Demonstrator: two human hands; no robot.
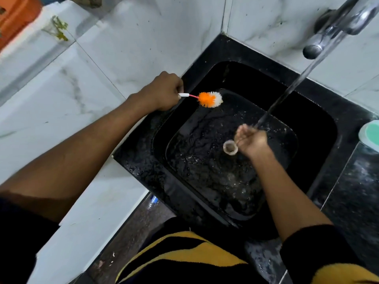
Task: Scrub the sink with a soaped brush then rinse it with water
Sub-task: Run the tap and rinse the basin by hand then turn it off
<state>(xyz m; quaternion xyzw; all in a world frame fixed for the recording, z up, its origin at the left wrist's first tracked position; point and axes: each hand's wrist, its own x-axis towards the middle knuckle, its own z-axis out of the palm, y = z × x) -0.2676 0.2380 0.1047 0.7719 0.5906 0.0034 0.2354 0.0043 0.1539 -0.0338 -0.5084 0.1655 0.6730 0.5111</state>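
My left hand [163, 93] grips the white handle of a small brush [209, 99] with orange and white bristles, held over the left rim of the black sink [320, 124]. Water [295, 87] runs from the chrome tap [332, 31] at the upper right and lands on my right hand [251, 140], which is cupped under the stream in the middle of the basin. Just left of that hand lies the round drain ring [230, 148]. The basin floor is wet, with foamy water.
White marble counter [71, 111] lies to the left, white tiled wall behind. An orange container [14, 15] sits at the far left corner. A green and white object [370, 135] stands on the dark speckled counter [356, 191] at right.
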